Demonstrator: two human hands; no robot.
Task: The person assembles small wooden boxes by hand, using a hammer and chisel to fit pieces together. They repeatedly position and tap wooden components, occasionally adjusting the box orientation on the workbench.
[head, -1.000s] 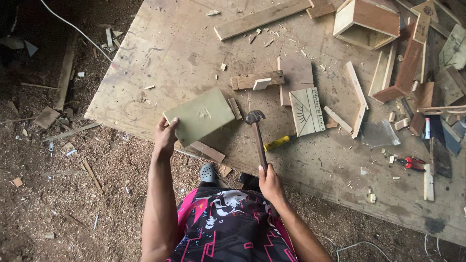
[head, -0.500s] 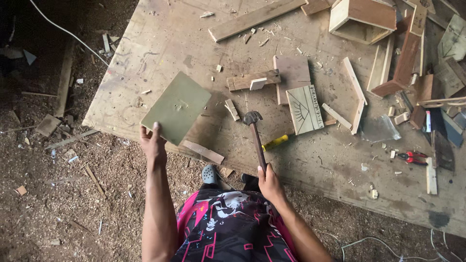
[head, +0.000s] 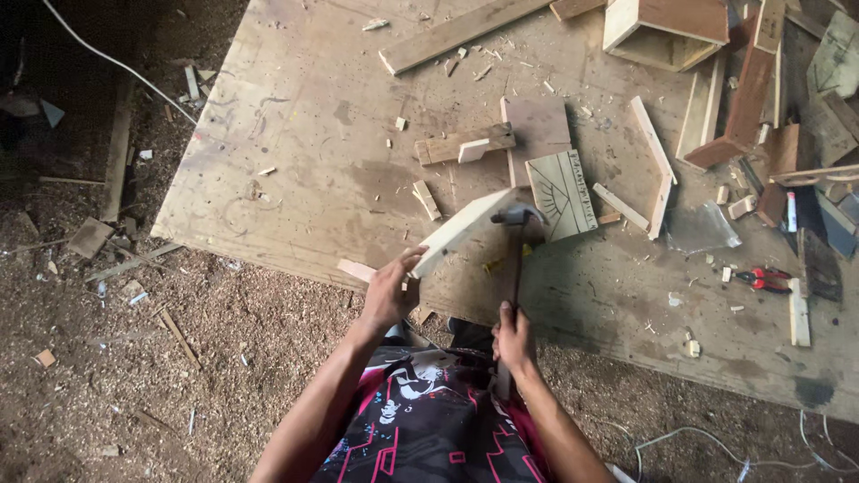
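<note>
My left hand (head: 390, 292) grips the near corner of a flat square wooden board (head: 463, 231), tilted up on edge over the front of the plywood work sheet (head: 322, 134). My right hand (head: 514, 339) holds the lower end of a hammer (head: 513, 259) by its dark wooden handle. The metal hammer head sits right beside the board's upper edge. A small wooden strip (head: 358, 270) lies just left of my left hand.
On the sheet lie a panel with a drawn sunburst (head: 562, 190), a long plank (head: 456, 34), short blocks (head: 463, 144), an open wooden box (head: 667, 29), stacked offcuts at right and red pliers (head: 763, 278). Sawdust, scraps and a white cable (head: 107, 55) cover the ground at left.
My left hand has swung the square board from lying out at the left to standing on edge against the hammer head. The hammer hand stays nearly where it was.
</note>
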